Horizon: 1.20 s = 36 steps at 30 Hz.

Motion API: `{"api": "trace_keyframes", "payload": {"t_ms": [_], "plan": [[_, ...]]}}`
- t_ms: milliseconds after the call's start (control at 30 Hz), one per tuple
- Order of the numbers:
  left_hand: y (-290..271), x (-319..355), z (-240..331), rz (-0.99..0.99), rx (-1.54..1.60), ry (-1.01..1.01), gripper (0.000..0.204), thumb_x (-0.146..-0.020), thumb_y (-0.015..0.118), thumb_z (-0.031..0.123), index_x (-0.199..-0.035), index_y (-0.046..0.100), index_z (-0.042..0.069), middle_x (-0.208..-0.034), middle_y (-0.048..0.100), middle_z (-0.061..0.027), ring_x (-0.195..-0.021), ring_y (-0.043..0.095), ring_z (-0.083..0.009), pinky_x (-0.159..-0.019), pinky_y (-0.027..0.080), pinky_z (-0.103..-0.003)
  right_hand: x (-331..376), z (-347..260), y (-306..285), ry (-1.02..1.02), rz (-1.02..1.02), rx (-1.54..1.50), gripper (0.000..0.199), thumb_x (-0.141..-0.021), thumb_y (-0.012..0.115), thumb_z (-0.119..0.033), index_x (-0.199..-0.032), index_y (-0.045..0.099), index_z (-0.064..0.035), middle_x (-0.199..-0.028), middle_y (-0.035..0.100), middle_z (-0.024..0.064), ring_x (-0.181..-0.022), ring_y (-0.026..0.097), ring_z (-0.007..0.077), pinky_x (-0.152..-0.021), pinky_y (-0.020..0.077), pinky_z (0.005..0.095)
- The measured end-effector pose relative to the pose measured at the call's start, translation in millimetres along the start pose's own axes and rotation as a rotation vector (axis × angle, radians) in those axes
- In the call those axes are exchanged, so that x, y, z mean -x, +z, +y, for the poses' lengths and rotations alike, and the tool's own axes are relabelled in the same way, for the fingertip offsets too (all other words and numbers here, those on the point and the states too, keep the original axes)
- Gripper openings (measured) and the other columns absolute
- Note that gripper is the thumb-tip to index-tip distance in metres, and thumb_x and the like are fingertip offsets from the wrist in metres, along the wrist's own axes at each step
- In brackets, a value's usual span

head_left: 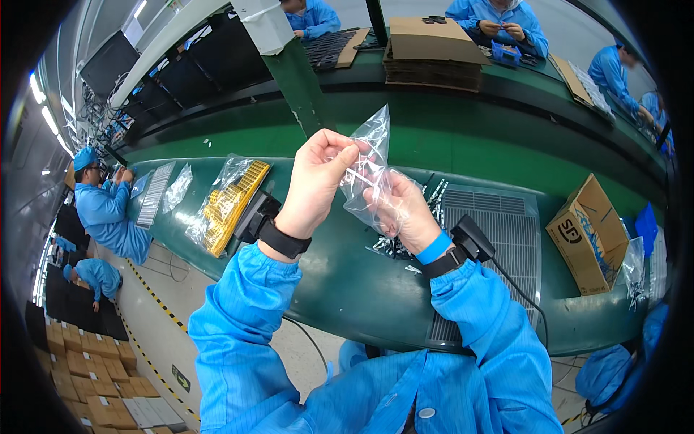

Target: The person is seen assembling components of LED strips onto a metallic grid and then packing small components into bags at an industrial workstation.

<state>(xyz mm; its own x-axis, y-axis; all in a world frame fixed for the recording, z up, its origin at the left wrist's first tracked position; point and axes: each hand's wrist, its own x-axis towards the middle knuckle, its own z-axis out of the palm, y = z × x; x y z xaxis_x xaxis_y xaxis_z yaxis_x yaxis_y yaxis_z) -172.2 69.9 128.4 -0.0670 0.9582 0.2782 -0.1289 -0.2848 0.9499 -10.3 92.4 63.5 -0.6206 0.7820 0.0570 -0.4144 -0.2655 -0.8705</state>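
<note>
A clear plastic bag (374,141) is held up over the green table (340,289), one corner pointing upward. My left hand (315,181) pinches its left side between thumb and fingers. On the other side, my right hand (416,215) grips the lower part, its fingertips partly covered by the shiny film. A thin whitish strip shows at the bag between my hands; I cannot tell what it is. Small black and silver parts (394,247) lie in a loose pile below my right hand. Both wrists wear dark bands with a black device attached.
Right of my hands lies a grey slotted tray (499,224), then an open cardboard box (589,242). A yellow tray (235,206) in plastic lies at left, with a clear bag (178,189) beyond. A green post (293,87) rises ahead. Workers in blue sit across and at left.
</note>
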Motion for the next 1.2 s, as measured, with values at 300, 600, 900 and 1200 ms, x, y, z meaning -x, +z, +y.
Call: {"api": "trace_keyframes", "payload": {"t_ms": [300, 600, 900, 1200], "plan": [[-6.2, 3.8, 11.4, 0.113, -0.193, 0.0, 0.012, -0.095, 0.064, 0.012, -0.099, 0.057, 0.003, -0.101, 0.07, -0.0073, -0.084, 0.064, -0.0072, -0.071, 0.051, -0.021, -2.5, 4.0, -11.7, -0.109, 0.053, -0.099, 0.016, -0.096, 0.063, -0.024, -0.099, 0.057, -0.0097, -0.087, 0.063, 0.0012, -0.062, 0.058, 0.0076, -0.052, 0.0445, 0.0231], [-31.5, -1.4, 16.6, 0.23, -0.356, 0.151, 0.012, -0.091, 0.069, 0.007, -0.092, 0.058, 0.003, -0.088, 0.069, -0.006, -0.077, 0.063, -0.0081, -0.07, 0.05, -0.022, 3.1, -0.1, -44.0, -0.024, 0.011, 0.01, 0.01, -0.093, 0.056, -0.013, -0.096, 0.058, -0.0035, -0.093, 0.065, 0.0088, -0.09, 0.066, 0.0185, -0.075, 0.0526, 0.0291], [-39.1, -5.4, 17.1, 0.203, -0.312, 0.215, 0.022, -0.084, 0.075, 0.002, -0.084, 0.054, 0.006, -0.084, 0.065, -0.0027, -0.077, 0.06, -0.0069, -0.074, 0.048, -0.021, 2.0, 2.4, -68.8, 0.035, 0.088, 0.946, 0.021, -0.082, 0.069, -0.018, -0.08, 0.061, 0.0016, -0.07, 0.06, 0.0113, -0.063, 0.056, 0.0176, -0.062, 0.0464, 0.0322], [-15.7, -1.9, 28.8, 0.123, -0.306, 0.242, 0.014, -0.092, 0.067, 0.005, -0.098, 0.054, 0.004, -0.092, 0.068, -0.0064, -0.085, 0.064, -0.0104, -0.079, 0.051, -0.024, -1.6, -9.3, -45.1, -0.187, 0.168, 0.352, 0.02, -0.092, 0.061, -0.013, -0.107, 0.066, -0.0002, -0.09, 0.066, 0.0049, -0.074, 0.057, 0.0136, -0.071, 0.0473, 0.0297]]}}
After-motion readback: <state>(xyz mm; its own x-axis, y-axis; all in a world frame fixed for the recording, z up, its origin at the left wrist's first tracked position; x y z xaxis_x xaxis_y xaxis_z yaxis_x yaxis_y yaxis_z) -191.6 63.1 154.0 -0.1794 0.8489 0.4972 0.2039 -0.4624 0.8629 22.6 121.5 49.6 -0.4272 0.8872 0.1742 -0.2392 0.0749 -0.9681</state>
